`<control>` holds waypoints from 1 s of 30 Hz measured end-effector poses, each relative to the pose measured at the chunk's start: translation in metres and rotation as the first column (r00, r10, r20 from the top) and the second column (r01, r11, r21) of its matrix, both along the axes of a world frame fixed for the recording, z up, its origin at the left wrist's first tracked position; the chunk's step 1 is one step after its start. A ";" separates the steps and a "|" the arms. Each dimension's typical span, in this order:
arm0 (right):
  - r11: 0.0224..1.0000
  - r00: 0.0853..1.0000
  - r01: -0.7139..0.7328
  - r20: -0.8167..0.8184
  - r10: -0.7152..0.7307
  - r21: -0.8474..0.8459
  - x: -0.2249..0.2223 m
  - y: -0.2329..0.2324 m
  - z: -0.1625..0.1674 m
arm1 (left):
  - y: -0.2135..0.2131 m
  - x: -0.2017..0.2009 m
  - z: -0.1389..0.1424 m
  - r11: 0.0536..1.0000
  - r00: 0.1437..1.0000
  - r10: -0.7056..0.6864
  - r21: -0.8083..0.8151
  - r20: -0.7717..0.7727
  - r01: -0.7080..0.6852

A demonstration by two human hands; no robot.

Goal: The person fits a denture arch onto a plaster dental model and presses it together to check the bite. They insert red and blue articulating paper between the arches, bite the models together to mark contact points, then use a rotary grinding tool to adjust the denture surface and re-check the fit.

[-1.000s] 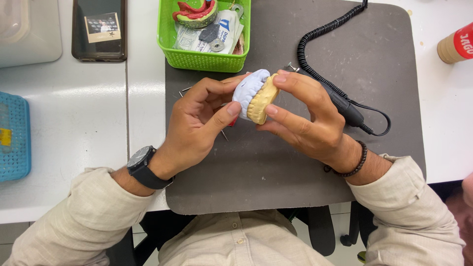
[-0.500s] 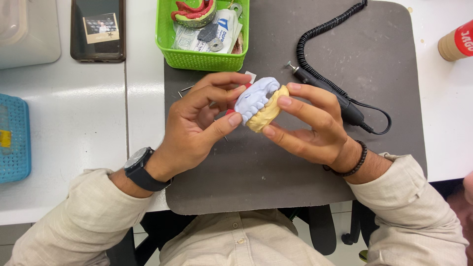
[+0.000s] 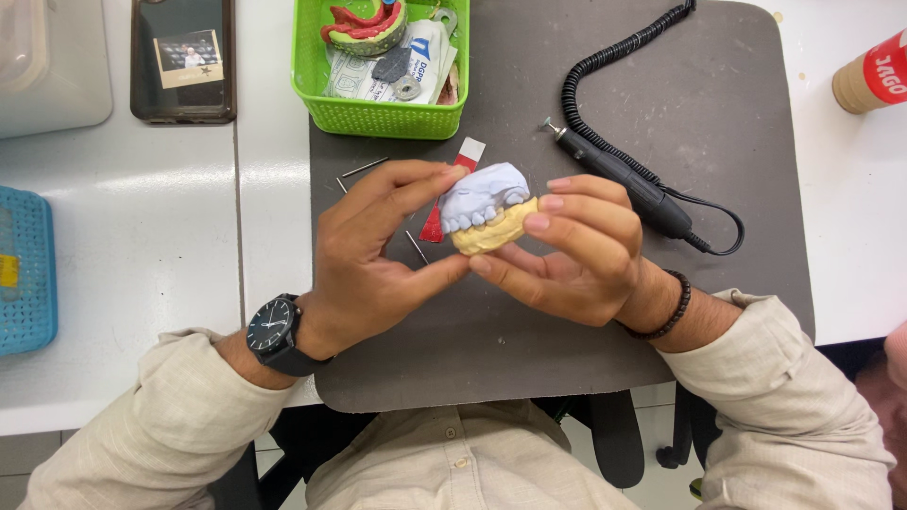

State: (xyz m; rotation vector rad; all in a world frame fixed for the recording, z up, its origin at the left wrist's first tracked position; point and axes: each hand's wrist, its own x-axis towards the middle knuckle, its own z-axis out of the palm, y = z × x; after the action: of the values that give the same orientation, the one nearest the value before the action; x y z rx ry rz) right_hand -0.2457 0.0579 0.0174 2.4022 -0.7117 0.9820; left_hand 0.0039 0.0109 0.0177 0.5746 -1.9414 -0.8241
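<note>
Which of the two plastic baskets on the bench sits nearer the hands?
The bright green basket, at the top edge of the dark mat just above the left hand. The blue basket lies far off at the left edge.

A dental lab bench is shown. A white table (image 3: 170,236) is covered by a dark work mat (image 3: 567,359), on which a corded rotary handpiece (image 3: 619,179) is laid. A green basket (image 3: 378,118) of supplies is kept beside it, and a blue-and-yellow tooth model (image 3: 487,212) is held above the mat.

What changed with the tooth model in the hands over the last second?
The blue and yellow tooth model turned slightly between both hands, the left hand opening its fingers a little, the right hand keeping hold. The green basket and handpiece stayed put.
</note>
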 end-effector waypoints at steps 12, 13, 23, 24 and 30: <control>0.841 0.961 0.038 0.211 -0.178 0.539 -0.006 -0.020 0.000 | -0.026 -0.001 -0.014 0.987 0.971 -0.045 -0.142 0.236 0.081; 0.843 0.962 0.032 0.213 -0.172 0.538 -0.006 -0.020 -0.001 | -0.026 -0.001 -0.014 0.987 0.968 -0.037 -0.145 0.248 0.075; 0.830 0.963 0.011 0.217 -0.159 0.558 -0.008 -0.020 -0.003 | -0.024 0.001 -0.010 0.982 0.960 -0.001 -0.183 0.282 0.054; 0.827 0.964 0.011 0.213 -0.158 0.562 -0.008 -0.020 -0.002 | -0.023 0.001 -0.010 0.980 0.958 0.001 -0.190 0.287 0.056; 0.813 0.962 -0.015 0.230 -0.147 0.582 -0.009 -0.021 -0.002 | -0.021 0.002 -0.008 0.982 0.959 -0.020 -0.174 0.283 0.072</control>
State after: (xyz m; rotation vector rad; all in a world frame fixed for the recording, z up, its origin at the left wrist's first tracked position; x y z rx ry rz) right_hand -0.2548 0.0373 0.0157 2.7464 -1.3578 1.2065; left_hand 0.0058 -0.0106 0.0095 0.5603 -2.2689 -0.6078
